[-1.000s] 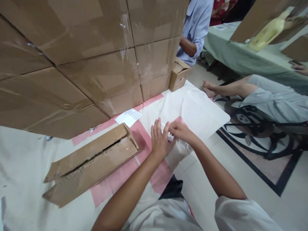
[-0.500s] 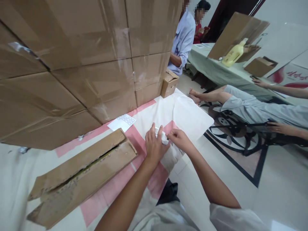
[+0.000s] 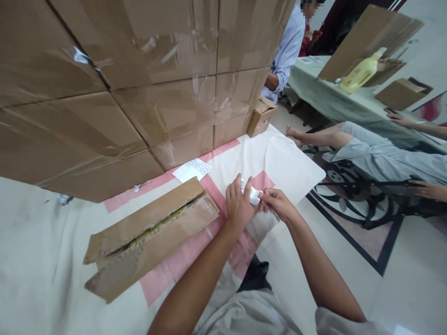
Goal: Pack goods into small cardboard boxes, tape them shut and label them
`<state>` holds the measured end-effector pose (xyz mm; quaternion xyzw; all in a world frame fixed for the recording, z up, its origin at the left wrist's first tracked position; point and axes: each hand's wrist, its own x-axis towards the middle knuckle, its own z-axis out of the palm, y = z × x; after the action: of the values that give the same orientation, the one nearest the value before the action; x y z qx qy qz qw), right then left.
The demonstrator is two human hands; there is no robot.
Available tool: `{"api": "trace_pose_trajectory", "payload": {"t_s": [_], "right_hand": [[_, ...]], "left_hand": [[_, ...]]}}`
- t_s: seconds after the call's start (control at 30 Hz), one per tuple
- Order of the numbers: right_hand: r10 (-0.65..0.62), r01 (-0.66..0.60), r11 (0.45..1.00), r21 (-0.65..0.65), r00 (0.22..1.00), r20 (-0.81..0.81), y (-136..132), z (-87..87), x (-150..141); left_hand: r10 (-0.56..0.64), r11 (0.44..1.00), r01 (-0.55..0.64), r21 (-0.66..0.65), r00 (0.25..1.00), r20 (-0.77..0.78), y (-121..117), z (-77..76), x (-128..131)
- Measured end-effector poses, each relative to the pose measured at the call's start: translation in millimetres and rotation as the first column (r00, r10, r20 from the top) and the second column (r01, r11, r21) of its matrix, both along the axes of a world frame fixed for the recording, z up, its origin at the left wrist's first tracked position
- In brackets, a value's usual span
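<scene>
My left hand (image 3: 240,204) is wrapped round a small white roll (image 3: 254,197), which looks like tape; the fingers cover part of it. At the roll's right edge, my right hand (image 3: 277,204) pinches with thumb and forefinger. Both hands are above the pink and white cloth (image 3: 300,172). To the left of my left forearm lies a long, worn cardboard box (image 3: 153,216). Its top flaps meet along a gap that shows something yellowish inside. Beyond it rests a white sheet with blue printed outlines (image 3: 192,170).
A wall of taped cartons (image 3: 167,111) rises at the left, with a small carton (image 3: 259,122) at its right end. A person in a blue shirt (image 3: 287,51) is behind it. At the right, someone sits by a green-clothed table (image 3: 310,86) bearing a yellow bottle (image 3: 363,73).
The view has shifted, so the scene sits farther right. My right hand still pinches at the roll, whose white side now shows more between the hands.
</scene>
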<state>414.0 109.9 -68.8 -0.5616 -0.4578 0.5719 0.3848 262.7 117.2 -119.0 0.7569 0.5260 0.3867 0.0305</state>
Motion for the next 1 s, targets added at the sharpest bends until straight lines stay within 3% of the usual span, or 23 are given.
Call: {"api": "trace_pose_trajectory", "payload": {"t_s": [0.33, 0.57, 0.83, 1.0], "right_hand": [[-0.022, 0.024, 0.993, 0.115, 1.000, -0.015, -6, -25.4, 4], [0.032, -0.027, 0.987, 0.156, 0.999, -0.032, -9, -26.4, 9], [0.033, -0.025, 0.997, 0.073, 0.994, -0.108, -7, -24.1, 11], [0.022, -0.021, 0.994, 0.110, 1.000, -0.012, -3, -29.6, 14]], "left_hand": [[0.024, 1.000, -0.024, -0.013, 0.999, -0.024, -1, 0.1, 1], [0.018, 0.999, -0.021, -0.049, 0.999, -0.047, -1, -1.1, 0], [0.011, 0.999, -0.015, -0.044, 0.997, -0.076, -1, -0.4, -2], [0.025, 0.999, -0.028, -0.046, 0.997, -0.079, -1, -1.7, -2]]}}
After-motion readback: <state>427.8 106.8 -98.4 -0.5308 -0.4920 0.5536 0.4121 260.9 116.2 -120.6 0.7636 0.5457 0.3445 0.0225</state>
